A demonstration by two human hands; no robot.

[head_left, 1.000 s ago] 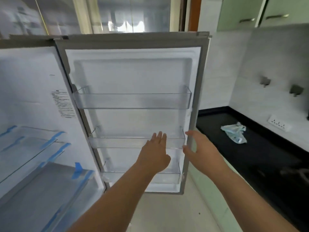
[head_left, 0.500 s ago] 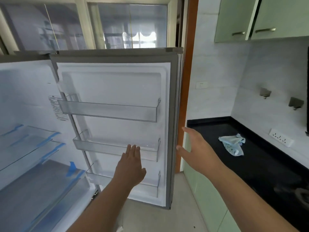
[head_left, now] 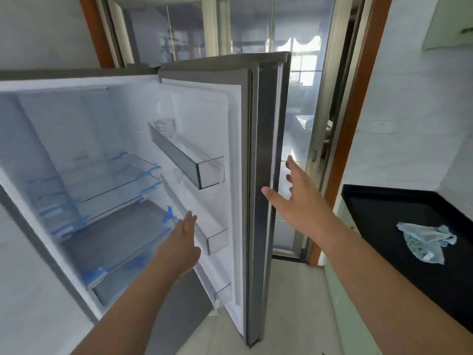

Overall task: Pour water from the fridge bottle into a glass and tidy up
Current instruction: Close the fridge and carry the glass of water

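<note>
The fridge (head_left: 76, 139) stands with its grey door (head_left: 266, 175) swung partly out toward me, edge-on. The door's clear bins (head_left: 189, 157) hold nothing, and the glass shelves (head_left: 115, 180) inside look bare. My left hand (head_left: 181, 244) is flat, fingers together, by the middle door bin. My right hand (head_left: 297, 198) is spread with its fingers on the outer edge of the door. No bottle or glass is in view.
A black counter (head_left: 384, 208) runs along the right wall with a crumpled pale blue cloth (head_left: 425, 239) on it. Glass sliding doors (head_left: 256, 26) in a wooden frame stand behind the fridge. Pale tiled floor (head_left: 289, 316) lies below the door.
The fridge door has swung from facing me toward the cabinet, now edge-on. My right hand has come onto its outer edge. My view has turned left into the fridge.
</note>
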